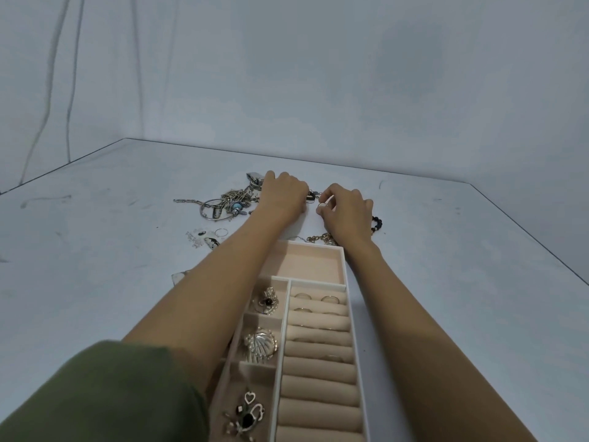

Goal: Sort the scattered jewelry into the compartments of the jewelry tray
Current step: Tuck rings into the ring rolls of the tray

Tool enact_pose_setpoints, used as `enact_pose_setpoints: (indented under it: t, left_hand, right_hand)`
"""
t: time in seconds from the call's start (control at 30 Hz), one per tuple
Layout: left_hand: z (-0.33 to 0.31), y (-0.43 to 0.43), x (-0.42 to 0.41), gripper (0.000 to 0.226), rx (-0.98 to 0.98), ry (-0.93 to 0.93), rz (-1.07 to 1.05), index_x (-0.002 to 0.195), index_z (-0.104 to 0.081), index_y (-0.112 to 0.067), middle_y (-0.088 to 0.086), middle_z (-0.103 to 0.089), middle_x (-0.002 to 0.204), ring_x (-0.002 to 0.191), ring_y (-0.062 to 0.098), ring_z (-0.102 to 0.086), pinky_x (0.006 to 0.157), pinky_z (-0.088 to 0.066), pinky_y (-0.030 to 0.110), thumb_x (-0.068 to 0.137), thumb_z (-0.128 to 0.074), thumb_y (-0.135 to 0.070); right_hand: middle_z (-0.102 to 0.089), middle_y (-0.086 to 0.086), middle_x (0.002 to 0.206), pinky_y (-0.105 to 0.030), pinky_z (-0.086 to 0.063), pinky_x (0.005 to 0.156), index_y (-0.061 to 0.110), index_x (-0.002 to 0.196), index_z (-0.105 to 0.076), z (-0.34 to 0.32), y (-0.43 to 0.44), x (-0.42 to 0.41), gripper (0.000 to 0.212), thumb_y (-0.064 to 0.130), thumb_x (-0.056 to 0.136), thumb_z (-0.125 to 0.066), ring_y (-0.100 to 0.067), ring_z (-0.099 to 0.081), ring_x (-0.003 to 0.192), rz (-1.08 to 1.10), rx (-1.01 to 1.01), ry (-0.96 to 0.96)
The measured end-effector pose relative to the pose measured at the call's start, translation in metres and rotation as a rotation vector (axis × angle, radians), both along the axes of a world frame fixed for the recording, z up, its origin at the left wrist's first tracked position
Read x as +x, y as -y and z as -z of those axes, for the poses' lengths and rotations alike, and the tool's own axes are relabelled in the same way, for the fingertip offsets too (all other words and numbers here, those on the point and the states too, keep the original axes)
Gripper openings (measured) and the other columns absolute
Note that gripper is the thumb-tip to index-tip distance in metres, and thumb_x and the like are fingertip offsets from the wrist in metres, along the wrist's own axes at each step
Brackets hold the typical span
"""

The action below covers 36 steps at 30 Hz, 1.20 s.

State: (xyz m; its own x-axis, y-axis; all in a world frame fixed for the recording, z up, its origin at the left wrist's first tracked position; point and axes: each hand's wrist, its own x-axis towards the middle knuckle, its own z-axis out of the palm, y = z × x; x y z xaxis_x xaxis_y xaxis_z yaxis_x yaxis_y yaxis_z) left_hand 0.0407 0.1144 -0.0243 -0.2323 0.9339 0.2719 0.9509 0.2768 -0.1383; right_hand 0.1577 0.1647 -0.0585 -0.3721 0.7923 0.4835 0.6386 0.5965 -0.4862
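Observation:
The pink jewelry tray (349, 317) lies lengthwise in front of me, with several rings in its roll slots and brooches in its left compartments. Beyond its far end, my left hand (283, 194) rests palm down on the table, fingers curled over a small dark piece (311, 196); what it grips is hidden. My right hand (345, 212) pinches a thin ring (322, 206) between thumb and finger. A tangled heap of silver chains and hoops (226, 204) lies left of my left hand.
A gold chain (322, 239) lies by the tray's far edge and a black bead bracelet (377, 223) right of my right wrist. Small earrings and a ring (207, 237) sit to the left. The wall rises close behind the white table (95, 250).

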Motion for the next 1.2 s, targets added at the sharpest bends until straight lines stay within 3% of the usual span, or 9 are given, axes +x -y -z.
enact_pose_setpoints:
  t: [0.43, 0.6, 0.73, 0.93, 1.07, 1.2]
  left_hand:
    - [0.007, -0.002, -0.009, 0.04, 0.004, 0.122, -0.082, 0.119, -0.061, -0.016, 0.009, -0.049, 0.13, 0.126, 0.028, -0.037, 0.102, -0.028, 0.041, 0.092, -0.052, -0.044]
    - [0.001, 0.003, -0.006, 0.026, 0.063, 0.252, 0.017, 0.104, -0.062, -0.018, 0.006, -0.058, 0.12, 0.12, 0.027, -0.044, 0.098, -0.028, 0.041, 0.091, -0.053, -0.039]
    - [-0.005, 0.018, -0.003, 0.01, 0.154, 0.514, 0.103, 0.084, -0.055, -0.025, -0.005, -0.067, 0.095, 0.104, 0.021, -0.057, 0.096, -0.035, 0.039, 0.089, -0.056, -0.034]
    - [-0.025, 0.075, -0.002, 0.014, 0.404, 0.972, 0.336, 0.076, -0.058, -0.025, -0.008, -0.061, 0.072, 0.072, 0.012, -0.058, 0.072, -0.048, 0.029, 0.084, -0.069, -0.025]
    - [-0.024, 0.135, 0.003, 0.01, 0.654, 1.075, 0.394, 0.083, -0.062, -0.013, -0.005, -0.061, 0.076, 0.067, -0.004, -0.055, 0.06, -0.038, 0.005, 0.084, -0.07, -0.019]
    - [-0.005, 0.173, -0.011, 0.009, 0.767, 1.052, 0.345, 0.081, -0.061, -0.022, 0.001, -0.065, 0.083, 0.077, 0.006, -0.056, 0.061, -0.036, 0.007, 0.085, -0.068, -0.025]
  right_hand:
    - [-0.063, 0.004, 0.082, -0.031, -0.026, 0.088, 0.02, 0.094, -0.061, -0.002, 0.003, 0.001, 0.01, 0.014, 0.086, -0.061, -0.02, -0.049, 0.098, -0.013, -0.021, 0.003]
    - [-0.066, 0.001, 0.084, -0.031, -0.027, 0.084, 0.019, 0.093, -0.063, -0.004, 0.003, 0.001, 0.009, 0.015, 0.085, -0.063, -0.021, -0.049, 0.097, -0.024, -0.01, 0.011]
    - [-0.065, 0.003, 0.08, -0.031, -0.029, 0.08, 0.019, 0.088, -0.063, -0.005, 0.005, 0.002, 0.006, 0.015, 0.083, -0.064, -0.019, -0.049, 0.093, -0.066, 0.026, 0.006]
    - [-0.062, 0.005, 0.081, -0.031, -0.033, 0.082, 0.019, 0.083, -0.063, -0.012, 0.015, 0.004, 0.005, 0.015, 0.083, -0.065, -0.013, -0.042, 0.082, -0.143, 0.126, -0.055]
    - [-0.054, 0.008, 0.081, -0.023, -0.033, 0.069, 0.02, 0.08, -0.064, -0.023, 0.025, 0.005, 0.003, 0.017, 0.081, -0.066, -0.01, -0.045, 0.082, -0.158, 0.139, -0.177]
    - [-0.06, 0.006, 0.077, -0.028, -0.043, 0.064, 0.027, 0.073, -0.062, -0.041, 0.041, 0.012, 0.013, 0.018, 0.076, -0.071, -0.008, -0.048, 0.068, -0.174, 0.022, -0.399]
